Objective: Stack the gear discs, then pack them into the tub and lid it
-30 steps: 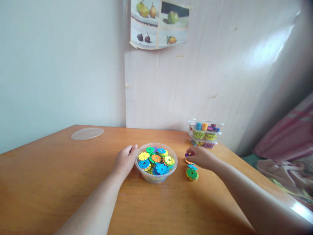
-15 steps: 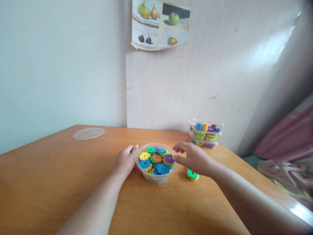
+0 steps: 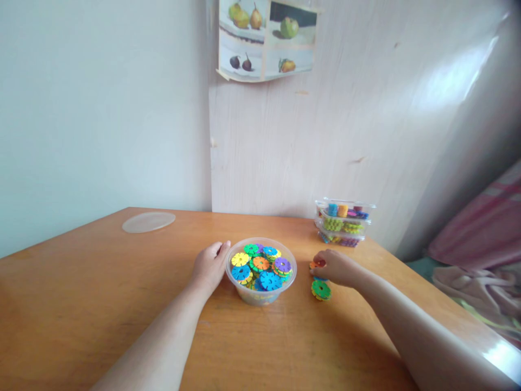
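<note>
A round clear plastic tub (image 3: 261,297) stands on the table, filled with notched plastic discs (image 3: 270,281) in blue, yellow, green, orange and purple. Against its left rim, my left hand (image 3: 211,266) grips the side, thumb near the edge. My right hand (image 3: 336,267) is to the right of the tub, fingers pinched down on an orange notched disc (image 3: 314,265). Part of a blue disc shows beneath that one; the fingertips partly cover both. Just nearer to me, a green notched disc (image 3: 321,289) lies on top of a yellow one.
A flat translucent lid (image 3: 148,222) lies at the back left of the wooden table (image 3: 122,304). Stacked clear boxes (image 3: 345,222) with colourful pieces stand at the back right. Fabric (image 3: 459,288) lies beyond the table's right edge. A fruit picture sheet (image 3: 266,41) hangs on the wall.
My right hand has moved right and slightly down, from the tub's right rim to the discs on the table. The left hand and tub have stayed put.
</note>
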Available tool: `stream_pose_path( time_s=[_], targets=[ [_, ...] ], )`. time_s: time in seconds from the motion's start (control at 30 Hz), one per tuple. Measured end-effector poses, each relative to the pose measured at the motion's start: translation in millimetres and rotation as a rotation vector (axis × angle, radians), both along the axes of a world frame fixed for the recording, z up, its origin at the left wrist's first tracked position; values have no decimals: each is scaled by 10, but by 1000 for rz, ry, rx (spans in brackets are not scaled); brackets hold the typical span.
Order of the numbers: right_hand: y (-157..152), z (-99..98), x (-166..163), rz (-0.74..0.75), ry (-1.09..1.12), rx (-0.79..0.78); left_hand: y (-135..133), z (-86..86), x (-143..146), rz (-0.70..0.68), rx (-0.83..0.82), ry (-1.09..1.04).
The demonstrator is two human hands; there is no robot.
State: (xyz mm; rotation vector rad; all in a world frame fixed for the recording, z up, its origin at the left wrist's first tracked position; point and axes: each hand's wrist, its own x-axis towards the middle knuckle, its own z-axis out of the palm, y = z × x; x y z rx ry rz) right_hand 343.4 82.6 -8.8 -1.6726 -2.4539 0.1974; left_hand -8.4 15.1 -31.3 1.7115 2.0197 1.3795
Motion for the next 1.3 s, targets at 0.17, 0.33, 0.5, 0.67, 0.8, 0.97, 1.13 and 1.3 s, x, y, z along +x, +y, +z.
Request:
stream_pose_path(
  time_s=[0.17, 0.33, 0.5, 0.67, 0.8, 0.97, 1.13, 1.3],
  targets=[
    [48, -43, 3, -36, 63, 8, -3, 4, 12, 4, -12, -12],
    [-190, 251, -205, 24, 293, 105, 13, -9, 12, -7, -14, -25],
    [-591, 659, -673, 260, 398, 170, 17, -24, 8, -18, -12, -38],
    [-676, 720, -1077, 340, 309, 191, 21, -37, 2, -26, -5, -45],
    [-567, 654, -1120, 319, 297, 193, 26, -42, -5, -14, -8, -40],
    [-339, 561, -754, 219, 336, 197, 22, -39, -2, -20, 1, -28],
    [-75, 321, -268, 48, 156, 96, 28, -36, 5, -16, -5, -26],
    [65, 44, -51, -11, 6, 16, 33, -36, 0, -15, 1, -20]
  ],
)
